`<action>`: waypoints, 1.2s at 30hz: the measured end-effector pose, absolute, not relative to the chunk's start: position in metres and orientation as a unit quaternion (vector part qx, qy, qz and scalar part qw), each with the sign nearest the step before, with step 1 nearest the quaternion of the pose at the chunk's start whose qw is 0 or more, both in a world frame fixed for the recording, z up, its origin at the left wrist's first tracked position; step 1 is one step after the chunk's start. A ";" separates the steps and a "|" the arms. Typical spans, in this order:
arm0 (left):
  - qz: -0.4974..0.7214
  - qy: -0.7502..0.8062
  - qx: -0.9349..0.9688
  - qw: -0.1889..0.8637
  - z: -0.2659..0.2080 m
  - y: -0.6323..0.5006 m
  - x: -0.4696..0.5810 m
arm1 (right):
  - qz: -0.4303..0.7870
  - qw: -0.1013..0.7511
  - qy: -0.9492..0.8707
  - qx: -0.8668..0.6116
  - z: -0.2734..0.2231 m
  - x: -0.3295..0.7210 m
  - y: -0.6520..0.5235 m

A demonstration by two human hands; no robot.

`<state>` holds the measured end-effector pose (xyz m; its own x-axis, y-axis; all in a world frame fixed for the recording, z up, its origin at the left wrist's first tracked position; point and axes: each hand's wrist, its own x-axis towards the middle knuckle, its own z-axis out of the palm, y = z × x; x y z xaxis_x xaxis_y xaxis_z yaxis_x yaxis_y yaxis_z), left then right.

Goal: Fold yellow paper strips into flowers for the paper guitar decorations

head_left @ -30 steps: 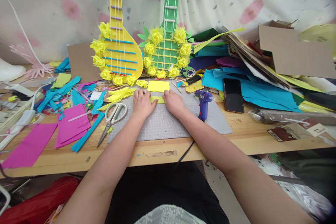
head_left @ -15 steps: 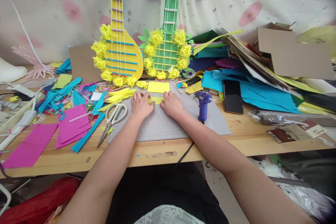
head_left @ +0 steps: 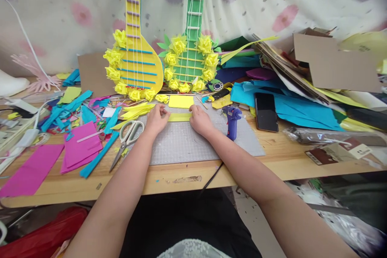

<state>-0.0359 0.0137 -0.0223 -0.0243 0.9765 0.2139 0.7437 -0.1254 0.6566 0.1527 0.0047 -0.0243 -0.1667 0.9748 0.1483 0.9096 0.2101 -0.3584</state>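
A narrow strip of yellow paper lies crosswise on the grey cutting mat. My left hand is at its left end, fingers curled and thumb close to the strip. At the right end, the bent fingers of my right hand hold the strip. Just behind it sits a yellow paper stack. Scissors with pale handles lie left of my left hand. A blue glue gun stands to the right of my right hand. My fingers partly hide the strip's ends.
Yellow and green instrument models with paper flowers stand behind the mat. Magenta sheets and blue scraps lie left. A phone, blue paper and stacked cardboard occupy the right.
My hands have moved slightly apart, mostly the left one going leftward. More of the yellow strip shows between them. The whole view has shifted a little.
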 end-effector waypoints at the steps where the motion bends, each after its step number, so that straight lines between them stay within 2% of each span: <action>1: 0.332 0.625 0.681 0.191 -0.023 0.014 -0.035 | 0.105 0.190 -0.754 -0.620 -0.024 0.154 0.006; 5: 0.320 0.590 0.708 0.219 -0.024 0.012 -0.035 | 0.149 0.220 -0.730 -0.630 -0.020 0.158 0.007; 8: 0.324 0.585 0.714 0.208 -0.020 0.010 -0.033 | 0.138 0.240 -0.730 -0.625 -0.015 0.158 0.003; 13: 0.376 0.559 0.738 0.031 -0.010 0.005 -0.025 | 0.061 0.276 -0.772 -0.570 -0.008 0.149 -0.006; 17: 0.401 0.476 0.782 -0.046 -0.006 -0.002 -0.017 | 0.090 0.345 -0.774 -0.524 -0.009 0.143 -0.002; 21: 0.466 0.425 0.775 0.026 -0.010 -0.004 -0.013 | 0.177 0.472 -0.738 -0.449 -0.013 0.149 0.008; 25: 0.590 0.495 0.580 0.265 -0.019 0.008 -0.013 | 0.260 0.553 -0.687 -0.392 -0.018 0.156 0.015; 27: 0.568 0.499 0.521 0.396 -0.023 0.013 -0.013 | 0.279 0.553 -0.686 -0.383 -0.020 0.156 0.017; 29: 0.535 0.502 0.500 0.460 -0.025 0.016 -0.013 | 0.271 0.524 -0.705 -0.393 -0.022 0.157 0.018; 31: 0.515 0.518 0.513 0.452 -0.027 0.015 -0.013 | 0.223 0.472 -0.742 -0.421 -0.024 0.157 0.018; 36: 0.470 0.545 0.602 0.347 -0.032 0.012 -0.013 | 0.088 0.334 -0.821 -0.455 -0.021 0.157 0.013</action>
